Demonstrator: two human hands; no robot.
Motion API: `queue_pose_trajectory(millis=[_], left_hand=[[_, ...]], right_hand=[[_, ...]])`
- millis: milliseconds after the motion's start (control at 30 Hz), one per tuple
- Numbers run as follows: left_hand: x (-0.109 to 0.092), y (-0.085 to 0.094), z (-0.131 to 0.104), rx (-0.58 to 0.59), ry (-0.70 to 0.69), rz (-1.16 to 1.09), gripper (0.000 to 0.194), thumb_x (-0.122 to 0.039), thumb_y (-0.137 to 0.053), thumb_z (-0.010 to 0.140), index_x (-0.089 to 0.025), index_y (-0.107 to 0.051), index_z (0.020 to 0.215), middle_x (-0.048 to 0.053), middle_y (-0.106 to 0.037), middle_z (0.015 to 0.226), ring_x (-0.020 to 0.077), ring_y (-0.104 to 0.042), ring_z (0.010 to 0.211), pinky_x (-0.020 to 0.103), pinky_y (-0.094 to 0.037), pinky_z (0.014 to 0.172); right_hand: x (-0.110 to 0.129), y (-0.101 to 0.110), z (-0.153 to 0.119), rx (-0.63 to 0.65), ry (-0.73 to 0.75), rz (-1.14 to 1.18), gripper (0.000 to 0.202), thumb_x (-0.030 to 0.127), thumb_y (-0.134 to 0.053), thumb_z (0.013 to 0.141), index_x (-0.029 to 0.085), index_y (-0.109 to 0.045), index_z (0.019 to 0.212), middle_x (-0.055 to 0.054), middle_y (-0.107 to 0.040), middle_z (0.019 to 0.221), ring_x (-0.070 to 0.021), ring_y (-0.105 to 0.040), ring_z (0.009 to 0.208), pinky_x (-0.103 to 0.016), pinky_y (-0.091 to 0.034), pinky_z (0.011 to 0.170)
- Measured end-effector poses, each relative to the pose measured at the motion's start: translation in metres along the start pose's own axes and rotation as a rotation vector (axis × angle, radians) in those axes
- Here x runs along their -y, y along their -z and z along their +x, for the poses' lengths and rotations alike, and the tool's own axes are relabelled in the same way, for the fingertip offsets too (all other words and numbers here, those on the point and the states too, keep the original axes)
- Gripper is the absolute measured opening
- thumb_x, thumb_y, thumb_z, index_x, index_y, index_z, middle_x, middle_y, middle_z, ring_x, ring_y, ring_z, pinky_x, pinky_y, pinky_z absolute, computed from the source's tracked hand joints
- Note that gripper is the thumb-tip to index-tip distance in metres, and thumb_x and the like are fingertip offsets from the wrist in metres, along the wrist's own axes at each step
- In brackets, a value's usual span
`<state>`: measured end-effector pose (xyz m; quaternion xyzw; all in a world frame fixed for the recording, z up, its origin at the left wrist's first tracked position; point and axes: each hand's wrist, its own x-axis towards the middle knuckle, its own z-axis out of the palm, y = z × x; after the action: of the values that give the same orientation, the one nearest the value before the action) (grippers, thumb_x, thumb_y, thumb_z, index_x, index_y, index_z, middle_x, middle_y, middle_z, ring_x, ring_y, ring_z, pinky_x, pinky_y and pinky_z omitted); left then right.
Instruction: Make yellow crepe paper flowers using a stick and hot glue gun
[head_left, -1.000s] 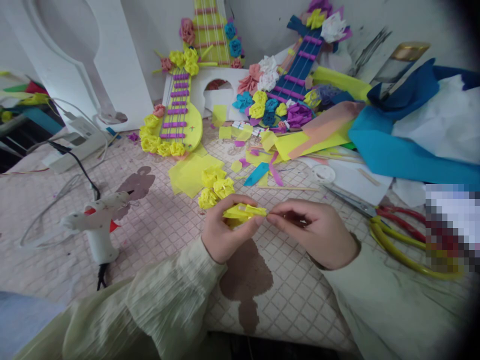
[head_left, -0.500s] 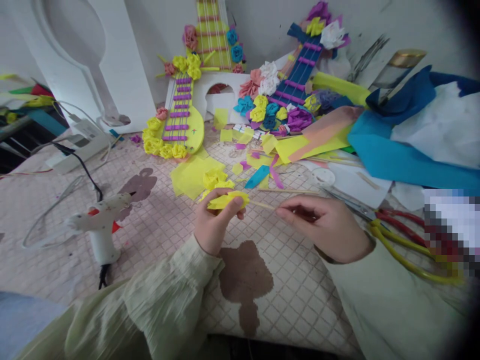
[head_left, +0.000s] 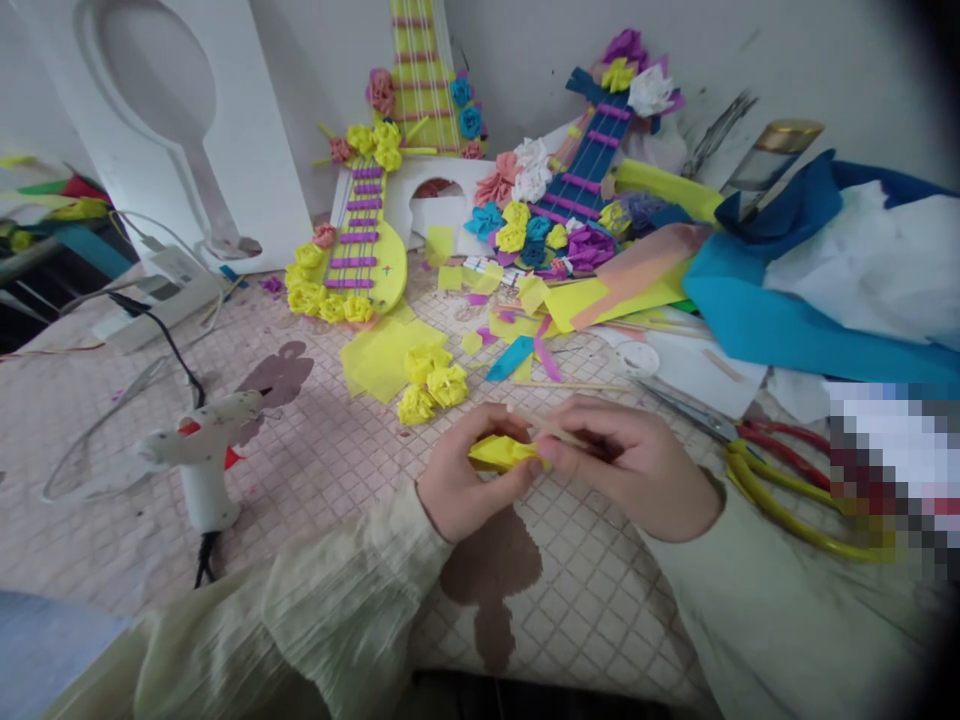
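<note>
My left hand [head_left: 461,485] is closed around a folded piece of yellow paper [head_left: 499,453]. My right hand [head_left: 641,465] pinches a thin wooden stick [head_left: 553,428], whose tip lies just above the paper. The right thumb and fingertips meet the paper's right end; whether they also grip it I cannot tell. Just beyond my left hand lie several crumpled yellow paper flowers [head_left: 442,383]. Flat yellow paper squares [head_left: 367,355] are stacked behind them.
A white glue gun [head_left: 206,460] stands at left, its cord trailing to a power strip [head_left: 161,295]. Scissors [head_left: 750,450] lie right of my right hand. Decorated paper lutes, a yellow one [head_left: 382,265] and a blue one [head_left: 592,155], lean at the back. Blue paper [head_left: 750,310] is heaped at right.
Both hands have come together, the left moving right and nearer with the yellow paper. The stick has pulled back from the paper's end and now slants above it. The yellow flowers are uncovered.
</note>
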<state>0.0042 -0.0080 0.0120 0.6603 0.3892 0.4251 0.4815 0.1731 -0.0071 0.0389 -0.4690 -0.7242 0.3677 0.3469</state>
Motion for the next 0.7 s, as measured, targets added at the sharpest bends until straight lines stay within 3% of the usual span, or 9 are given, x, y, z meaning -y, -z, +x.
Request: queue_pose_trajectory(millis=[167,333,533,700], left_hand=[[0.0030,0.0002,-0.0014,0.001,-0.063,0.042,0.023,-0.019,-0.064,0.071,-0.017,-0.053,0.091,0.002,-0.057,0.082,0.0111,-0.054,0.071,0.022,-0.044,0.063],[0.0044,0.0000,-0.0028,0.010,-0.073,-0.022,0.023,-0.019,-0.064,0.071,-0.017,-0.053,0.091,0.002,-0.056,0.082,0.0123,-0.054,0.074,0.024,-0.045,0.066],[0.0034,-0.0014,-0.0027,-0.002,-0.073,-0.082,0.021,-0.019,-0.064,0.072,-0.016,-0.054,0.091,0.003,-0.056,0.083,0.0119,-0.054,0.073,0.024,-0.045,0.065],[0.0051,-0.0006,-0.0027,-0.002,-0.075,-0.088,0.023,-0.019,-0.066,0.070,-0.017,-0.054,0.089,0.002,-0.057,0.083,0.0127,-0.055,0.076,0.024,-0.046,0.068]], right_hand=[[0.0005,-0.0002,-0.0004,-0.008,-0.121,0.007,0.022,0.037,-0.053,0.079,0.018,-0.059,0.069,0.003,-0.047,0.056,-0.0086,-0.039,0.050,-0.022,-0.033,0.046],[0.0020,0.0001,-0.0010,-0.020,-0.142,0.052,0.023,0.037,-0.053,0.079,0.018,-0.057,0.066,0.003,-0.047,0.056,-0.0085,-0.040,0.051,-0.021,-0.034,0.046],[0.0001,-0.0029,-0.0033,-0.015,-0.199,0.174,0.021,0.037,-0.065,0.068,0.019,-0.061,0.079,0.002,-0.056,0.062,-0.0085,-0.045,0.048,-0.021,-0.036,0.042],[-0.0015,-0.0049,-0.0030,-0.103,-0.198,0.253,0.021,0.034,-0.067,0.067,0.020,-0.062,0.081,0.000,-0.063,0.069,-0.0109,-0.057,0.057,-0.021,-0.046,0.049]])
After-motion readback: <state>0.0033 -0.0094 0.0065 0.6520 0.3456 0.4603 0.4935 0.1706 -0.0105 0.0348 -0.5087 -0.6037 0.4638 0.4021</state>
